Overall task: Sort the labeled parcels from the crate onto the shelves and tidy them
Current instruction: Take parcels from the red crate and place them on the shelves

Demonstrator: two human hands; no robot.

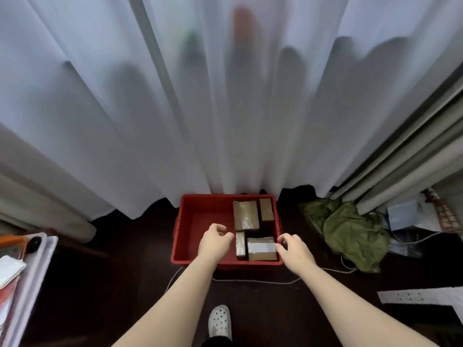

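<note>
A red plastic crate stands on the dark floor below a white curtain. Several brown taped parcels fill its right half: a large parcel and a small parcel at the back, a narrow parcel and a labeled parcel with a white label at the front. My left hand hangs over the crate just left of the narrow parcel, fingers loosely curled, holding nothing. My right hand hovers at the crate's right rim beside the labeled parcel, fingers curled, with nothing in it.
A green cloth lies right of the crate, with papers and cables behind it. A white cable runs along the floor in front of the crate. A white rack stands at left. My shoe is below.
</note>
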